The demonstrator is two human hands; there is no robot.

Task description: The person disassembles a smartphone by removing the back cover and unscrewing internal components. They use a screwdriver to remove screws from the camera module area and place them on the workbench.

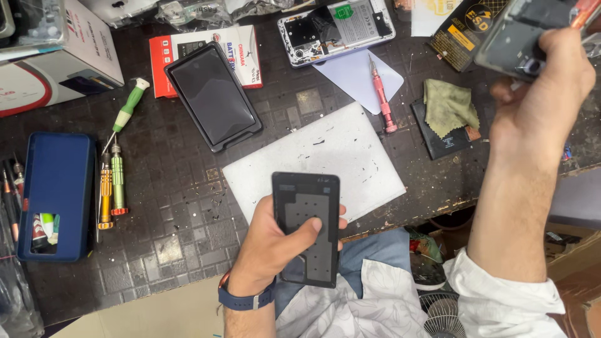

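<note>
- The left hand [269, 247] is gripping a dark phone panel [306, 226] over the white mat [350, 147].
- The right hand [541, 106] is clasping a grey phone frame [510, 37], raised above the dark table [181, 206].

The right hand [541, 94] hides much of the blurred phone frame [516, 37].

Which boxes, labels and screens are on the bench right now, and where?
Red and white flat package: top centre, under the black screen panel.
Black screen panel: dark, rectangular, tilted on that package.
White carton: top left, red trim.
Black and yellow packet: top right.
Green label: on the opened phone.
</note>
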